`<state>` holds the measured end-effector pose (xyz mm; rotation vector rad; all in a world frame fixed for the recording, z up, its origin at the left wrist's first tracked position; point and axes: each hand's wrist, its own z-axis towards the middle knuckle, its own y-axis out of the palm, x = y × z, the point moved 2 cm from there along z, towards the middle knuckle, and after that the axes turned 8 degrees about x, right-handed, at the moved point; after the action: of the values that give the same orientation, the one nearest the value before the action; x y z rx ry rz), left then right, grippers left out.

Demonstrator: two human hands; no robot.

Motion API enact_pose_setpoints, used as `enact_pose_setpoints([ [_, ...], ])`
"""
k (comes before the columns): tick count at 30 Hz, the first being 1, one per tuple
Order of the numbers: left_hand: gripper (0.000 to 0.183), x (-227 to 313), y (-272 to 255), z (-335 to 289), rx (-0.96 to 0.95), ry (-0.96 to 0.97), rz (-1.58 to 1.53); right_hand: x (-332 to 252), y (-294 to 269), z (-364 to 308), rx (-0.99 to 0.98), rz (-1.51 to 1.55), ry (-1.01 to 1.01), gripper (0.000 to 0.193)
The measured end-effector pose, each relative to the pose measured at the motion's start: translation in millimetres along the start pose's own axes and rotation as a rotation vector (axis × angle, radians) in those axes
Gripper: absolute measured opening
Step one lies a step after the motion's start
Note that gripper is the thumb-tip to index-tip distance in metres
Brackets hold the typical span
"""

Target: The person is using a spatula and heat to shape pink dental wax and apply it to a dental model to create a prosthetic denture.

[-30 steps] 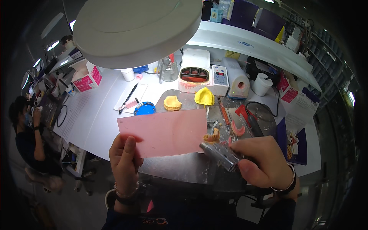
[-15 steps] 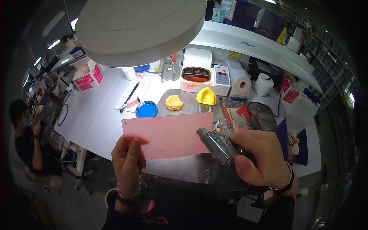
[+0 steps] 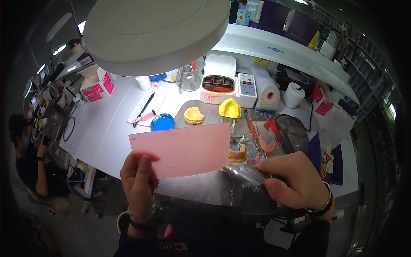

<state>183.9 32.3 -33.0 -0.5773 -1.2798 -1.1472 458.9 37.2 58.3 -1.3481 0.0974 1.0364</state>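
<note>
My left hand pinches the lower left corner of a flat pink wax sheet between thumb and fingers, holding it above the bench. In my right hand is a greyish, see-through torch lighter, its nozzle end pointing left near the sheet's lower right corner. No flame can be made out. Just beyond the lighter sits a tan dental cast, with a pink denture-shaped arch to its right. Farther back are a yellow cast and a pale orange cast.
A wax heater with a display stands at the back. Left of the casts is a blue round tin. A red-handled tool and corded handpiece lie right. The large lamp head hangs overhead. Another person sits far left.
The wax sheet has shifted slightly left and up. My right hand has moved right and down with the lighter, bringing the tan cast and pink arch into view.
</note>
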Motion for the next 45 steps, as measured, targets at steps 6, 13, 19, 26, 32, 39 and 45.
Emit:
enact_pose_setpoints([
  [6,0.022,3,-4,1,-0.012,-0.007,-0.008,2,-7,3,0.216,-0.102,-0.033,0.033],
  [13,0.023,1,0,3,0.008,-0.025,-0.012,3,-4,-1,-0.132,0.097,0.13,0.032],
  [19,0.018,-6,3,6,-0.013,-0.052,-0.003,9,-10,1,0.128,-0.054,0.099,0.035],
  [26,0.022,-11,-3,8,0.06,-0.079,-0.044,65,-28,23,0.317,0.249,0.336,0.054],
  [32,0.021,-13,-1,5,0.038,-0.072,-0.092,261,-71,28,1.422,0.452,0.383,0.06],
  [39,0.024,-10,5,7,-0.024,-0.111,-0.072,314,-67,21,1.414,0.341,0.537,0.055],
  [45,0.02,-3,22,1,-0.091,-0.009,0.1,135,-20,56,0.861,0.31,0.034,0.052],
])
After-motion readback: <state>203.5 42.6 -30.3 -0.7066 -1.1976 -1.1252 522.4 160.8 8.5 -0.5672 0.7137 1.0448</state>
